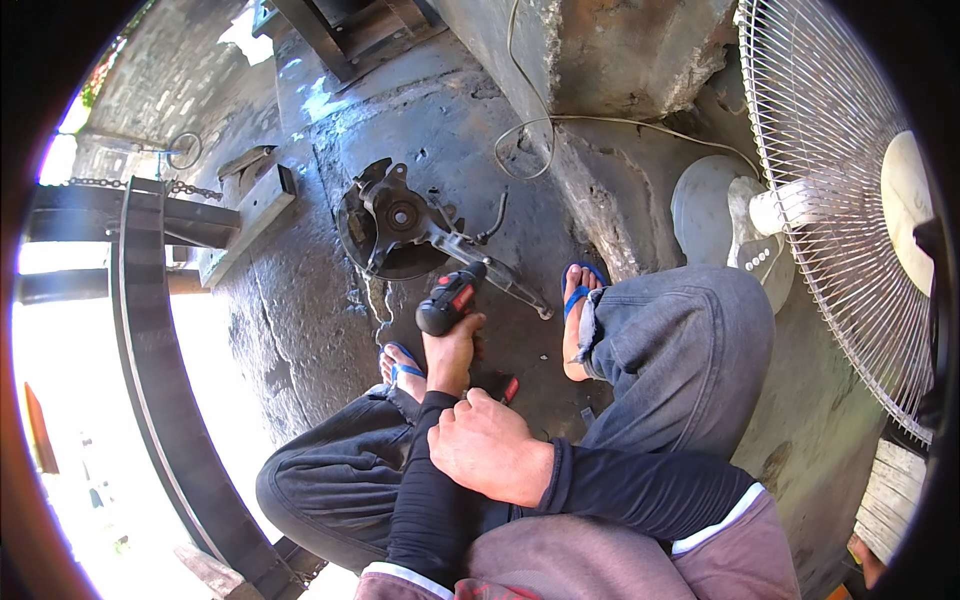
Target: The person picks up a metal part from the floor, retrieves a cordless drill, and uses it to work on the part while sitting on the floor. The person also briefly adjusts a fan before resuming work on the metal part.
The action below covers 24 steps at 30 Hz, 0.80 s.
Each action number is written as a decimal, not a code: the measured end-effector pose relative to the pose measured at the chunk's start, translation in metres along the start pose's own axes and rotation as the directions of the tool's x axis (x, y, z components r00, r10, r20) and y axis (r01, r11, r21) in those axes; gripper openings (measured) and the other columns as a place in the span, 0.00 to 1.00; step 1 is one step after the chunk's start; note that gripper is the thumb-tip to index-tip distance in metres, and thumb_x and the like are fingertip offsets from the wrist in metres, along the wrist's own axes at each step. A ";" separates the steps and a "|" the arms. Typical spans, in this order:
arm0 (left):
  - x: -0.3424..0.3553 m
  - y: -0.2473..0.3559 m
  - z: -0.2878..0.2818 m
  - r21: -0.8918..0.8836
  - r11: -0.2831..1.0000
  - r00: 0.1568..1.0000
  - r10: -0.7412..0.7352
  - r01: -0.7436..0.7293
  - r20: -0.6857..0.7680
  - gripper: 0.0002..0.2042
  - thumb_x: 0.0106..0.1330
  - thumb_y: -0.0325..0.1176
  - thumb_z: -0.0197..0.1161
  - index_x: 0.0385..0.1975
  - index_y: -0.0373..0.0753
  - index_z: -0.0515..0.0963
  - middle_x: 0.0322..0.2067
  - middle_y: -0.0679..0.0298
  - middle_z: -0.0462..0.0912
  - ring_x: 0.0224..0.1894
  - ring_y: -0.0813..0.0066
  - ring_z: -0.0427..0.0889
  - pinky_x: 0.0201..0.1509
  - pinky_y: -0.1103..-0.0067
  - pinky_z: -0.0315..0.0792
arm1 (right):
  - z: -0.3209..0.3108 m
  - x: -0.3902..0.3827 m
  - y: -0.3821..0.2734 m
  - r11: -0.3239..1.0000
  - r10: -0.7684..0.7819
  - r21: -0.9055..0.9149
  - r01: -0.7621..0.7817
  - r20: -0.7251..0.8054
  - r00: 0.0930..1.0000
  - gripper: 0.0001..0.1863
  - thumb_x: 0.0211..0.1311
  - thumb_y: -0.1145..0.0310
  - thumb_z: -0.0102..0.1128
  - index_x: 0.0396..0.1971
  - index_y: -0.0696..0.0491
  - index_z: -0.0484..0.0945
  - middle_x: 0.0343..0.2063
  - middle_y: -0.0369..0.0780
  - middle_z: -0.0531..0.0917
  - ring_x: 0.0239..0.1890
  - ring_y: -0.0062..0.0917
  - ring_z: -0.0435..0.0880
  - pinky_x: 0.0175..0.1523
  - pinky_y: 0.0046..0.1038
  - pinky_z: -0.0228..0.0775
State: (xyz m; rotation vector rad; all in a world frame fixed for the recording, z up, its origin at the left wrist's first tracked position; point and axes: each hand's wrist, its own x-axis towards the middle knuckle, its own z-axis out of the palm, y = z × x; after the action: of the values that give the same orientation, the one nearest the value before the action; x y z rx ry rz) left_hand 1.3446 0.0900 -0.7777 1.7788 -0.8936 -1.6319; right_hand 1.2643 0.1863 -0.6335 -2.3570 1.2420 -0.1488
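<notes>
My left hand (452, 352) is wrapped round the grip of a black and red cordless drill (448, 303). The drill's nose points away from me, at a metal arm (490, 268) on the ground; I cannot tell whether they touch. That arm runs from a wheel hub assembly (402, 216) with a round dark plate behind it. Crossing over my left forearm, my right hand (490, 445) is closed on its black sleeve (425, 475). The right fingertips are partly hidden. Below the drill shows the red and black end of its battery (510, 389).
A large white fan (840, 190) stands at the right, its cable (650, 126) trailing over the concrete. Dark steel beams (150, 300) and a chain (195, 190) are on the left. My feet in blue sandals (578, 292) flank the drill. A concrete block (640, 55) rises at the back.
</notes>
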 end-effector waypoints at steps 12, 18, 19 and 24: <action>0.001 0.014 -0.005 0.064 0.998 1.000 0.019 -0.020 0.004 0.17 0.56 0.21 0.70 0.46 0.37 0.79 0.26 0.67 0.78 0.17 0.75 0.76 0.18 0.78 0.69 | 0.000 -0.003 0.002 0.999 -0.020 0.025 0.021 -0.042 0.999 0.06 0.58 0.67 0.63 0.28 0.52 0.85 0.25 0.38 0.86 0.31 0.27 0.85 0.39 0.32 0.68; -0.013 0.000 0.009 0.181 0.973 0.982 0.115 -0.141 0.147 0.20 0.56 0.20 0.68 0.51 0.38 0.80 0.26 0.68 0.78 0.16 0.78 0.75 0.18 0.78 0.67 | 0.000 -0.002 -0.001 1.000 -0.017 0.000 0.017 0.017 1.000 0.08 0.60 0.65 0.62 0.31 0.49 0.89 0.28 0.36 0.88 0.34 0.26 0.88 0.41 0.35 0.69; -0.012 0.001 0.008 0.187 0.971 0.984 0.126 -0.148 0.127 0.20 0.56 0.20 0.68 0.50 0.37 0.81 0.26 0.69 0.78 0.17 0.78 0.74 0.18 0.78 0.67 | 0.001 -0.001 -0.002 1.000 -0.003 -0.016 0.003 0.023 1.000 0.09 0.61 0.64 0.62 0.32 0.46 0.91 0.30 0.35 0.90 0.36 0.26 0.89 0.41 0.36 0.70; -0.001 0.012 -0.006 0.177 0.980 0.996 0.091 -0.090 0.002 0.13 0.56 0.21 0.70 0.42 0.36 0.80 0.24 0.68 0.77 0.17 0.76 0.75 0.16 0.78 0.68 | 0.002 -0.003 0.001 1.000 0.003 0.009 -0.003 -0.058 0.998 0.07 0.58 0.66 0.62 0.28 0.52 0.87 0.24 0.37 0.86 0.32 0.26 0.85 0.38 0.32 0.67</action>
State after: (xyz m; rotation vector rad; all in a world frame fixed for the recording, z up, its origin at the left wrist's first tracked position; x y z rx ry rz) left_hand 1.3488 0.0827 -0.7670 1.8296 -1.1307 -1.5298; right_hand 1.2628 0.1890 -0.6353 -2.3582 1.2693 -0.2224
